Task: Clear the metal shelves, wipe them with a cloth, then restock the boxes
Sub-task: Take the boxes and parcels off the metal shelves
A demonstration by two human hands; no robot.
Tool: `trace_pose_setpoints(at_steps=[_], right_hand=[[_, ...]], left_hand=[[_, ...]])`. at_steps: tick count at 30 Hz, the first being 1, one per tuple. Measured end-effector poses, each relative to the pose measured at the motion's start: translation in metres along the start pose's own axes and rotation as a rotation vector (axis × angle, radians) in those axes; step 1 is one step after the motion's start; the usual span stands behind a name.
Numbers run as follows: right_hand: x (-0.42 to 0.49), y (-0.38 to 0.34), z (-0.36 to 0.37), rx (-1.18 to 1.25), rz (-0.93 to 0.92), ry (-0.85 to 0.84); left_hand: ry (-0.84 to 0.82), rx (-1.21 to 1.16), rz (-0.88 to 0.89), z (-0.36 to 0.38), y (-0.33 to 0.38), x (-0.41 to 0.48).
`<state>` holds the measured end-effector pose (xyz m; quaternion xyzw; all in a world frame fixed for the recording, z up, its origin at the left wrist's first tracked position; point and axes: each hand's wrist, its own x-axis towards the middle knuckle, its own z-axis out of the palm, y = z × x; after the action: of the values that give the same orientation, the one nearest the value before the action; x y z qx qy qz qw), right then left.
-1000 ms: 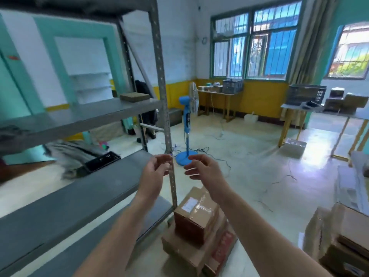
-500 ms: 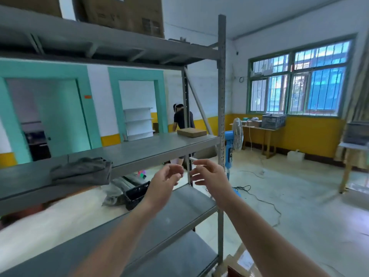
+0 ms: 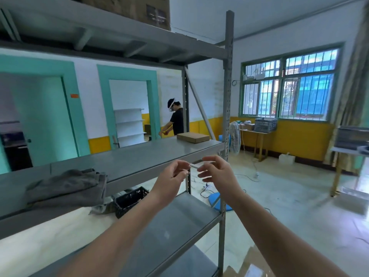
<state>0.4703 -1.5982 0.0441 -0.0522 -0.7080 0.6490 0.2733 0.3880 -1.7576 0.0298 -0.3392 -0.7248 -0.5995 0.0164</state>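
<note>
We face the metal shelves [image 3: 139, 160]. Their front right post [image 3: 226, 96] stands just beyond our hands, and right of it the floor lies open as far as the fan [image 3: 234, 136] and the window wall. A large carton [image 3: 129, 9] sits on the top tier. The middle tier carries a crumpled grey cloth [image 3: 67, 186] at its left, drooping over the front lip, and a flat cardboard box [image 3: 193, 137] at its far right end, with bare metal between the two. Both hands hover before that tier's front edge, touching no shelf. Our right hand [image 3: 217, 172] pinches a small white strip [image 3: 196, 165] between thumb and forefinger. Our left hand [image 3: 171, 176] has its fingers curled, with the tips at the strip's other end. We cannot tell whether they grip it.
</note>
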Motion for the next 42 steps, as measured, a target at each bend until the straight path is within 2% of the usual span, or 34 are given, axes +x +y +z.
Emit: trace_pose_setpoints(at_steps=[8, 16, 25, 28, 31, 33, 36, 38, 42], right_hand=[[0.098, 0.035, 0.002, 0.001, -0.010, -0.017], [0.272, 0.077, -0.038, 0.018, -0.022, 0.013], [0.463, 0.149, -0.059, -0.260, -0.016, 0.031], [0.502, 0.170, -0.052, -0.461, -0.076, -0.019], [0.519, 0.186, -0.047, -0.656, -0.006, -0.133], [0.522, 0.194, -0.043, -0.787, 0.048, -0.218], [0.517, 0.194, -0.040, -1.062, -0.039, -0.363], [0.513, 0.188, -0.038, -1.043, -0.055, -0.376], [0.495, 0.168, -0.037, -0.769, 0.072, -0.231]], left_hand=[[0.002, 0.041, -0.036, -0.001, -0.038, 0.071], [0.053, 0.211, -0.045, 0.016, -0.075, 0.237], [0.171, 0.219, -0.318, 0.077, -0.155, 0.392], [0.242, 0.261, -0.336, 0.086, -0.176, 0.420], [0.279, 0.335, -0.383, 0.094, -0.186, 0.432], [0.221, 0.443, -0.446, 0.097, -0.191, 0.434], [0.104, 0.606, -0.500, 0.098, -0.186, 0.432], [0.096, 0.576, -0.489, 0.097, -0.182, 0.430], [0.222, 0.320, -0.548, 0.091, -0.165, 0.426]])
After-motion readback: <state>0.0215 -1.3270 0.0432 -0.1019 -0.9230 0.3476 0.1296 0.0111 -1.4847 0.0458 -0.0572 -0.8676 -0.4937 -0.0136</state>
